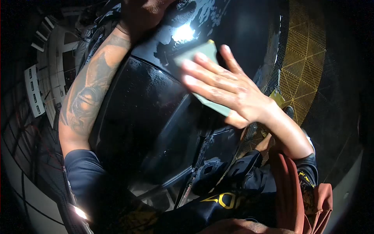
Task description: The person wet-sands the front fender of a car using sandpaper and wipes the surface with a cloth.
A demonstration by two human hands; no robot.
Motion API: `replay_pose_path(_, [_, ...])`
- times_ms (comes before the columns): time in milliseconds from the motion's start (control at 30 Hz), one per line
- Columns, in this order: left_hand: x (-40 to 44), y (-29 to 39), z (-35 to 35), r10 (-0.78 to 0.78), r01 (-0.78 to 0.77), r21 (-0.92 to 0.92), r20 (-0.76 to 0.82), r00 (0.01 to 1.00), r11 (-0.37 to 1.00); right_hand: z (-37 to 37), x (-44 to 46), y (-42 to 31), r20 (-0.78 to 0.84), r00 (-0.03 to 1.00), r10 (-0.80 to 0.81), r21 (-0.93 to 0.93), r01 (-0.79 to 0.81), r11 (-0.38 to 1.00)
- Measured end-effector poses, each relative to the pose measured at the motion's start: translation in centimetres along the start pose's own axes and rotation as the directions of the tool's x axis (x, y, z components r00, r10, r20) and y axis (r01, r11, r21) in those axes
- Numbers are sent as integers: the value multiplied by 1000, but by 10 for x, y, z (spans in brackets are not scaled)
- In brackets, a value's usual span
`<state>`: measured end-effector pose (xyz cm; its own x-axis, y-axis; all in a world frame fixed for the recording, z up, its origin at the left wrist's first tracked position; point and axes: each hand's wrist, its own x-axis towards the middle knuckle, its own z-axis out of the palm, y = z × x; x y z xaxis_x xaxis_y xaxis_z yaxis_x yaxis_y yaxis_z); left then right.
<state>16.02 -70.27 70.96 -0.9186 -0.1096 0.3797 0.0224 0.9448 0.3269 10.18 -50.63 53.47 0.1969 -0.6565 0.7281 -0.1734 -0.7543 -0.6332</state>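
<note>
My right hand (226, 87) lies over a flat, pale green pad (200, 50) with a yellowish corner, its little finger bent at the pad's lower edge and thumb apart. The pad is over a glossy black car body panel (140, 105); whether it presses on the surface is hard to tell. Slight blur covers the fingertips. My left hand (150, 7) is at the top edge, in shadow and partly cut off, near the wet, shiny part of the panel. Its fingers are hidden.
Yellow floor grating (302, 66) runs along the right, beside dark flooring. A brown-red strap (290, 191) hangs by my right arm. A bright lamp (80, 212) shows at lower left. White equipment (35, 91) stands farther back at left. Water patches glisten on the panel.
</note>
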Motion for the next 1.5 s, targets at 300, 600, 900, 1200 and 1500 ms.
replay_pose_path(300, [2, -1, 1, -13, 13, -19, -3, 1000, 1000, -6, -16, 7, 77, 996, 47, 18, -49, 999])
replay_pose_path(600, [0, 0, -1, -18, 18, -27, 0, 1000, 999, -9, -11, 5, 135, 990, 39, 25, -43, 999])
replay_pose_path(900, [-2, -1, 1, -30, 30, -35, 1, 1000, 999, -2, -10, -2, 128, 991, 35, 84, -46, 995])
replay_pose_path(1200, [2, -4, 0, -26, 26, -46, -3, 1000, 999, 9, -2, -23, 0, 996, 89, 77, -89, 993])
replay_pose_path(1500, [7, -3, 2, -195, 196, -188, 24, 980, 962, 0, 0, -12, -95, 985, 144, -100, -153, 983])
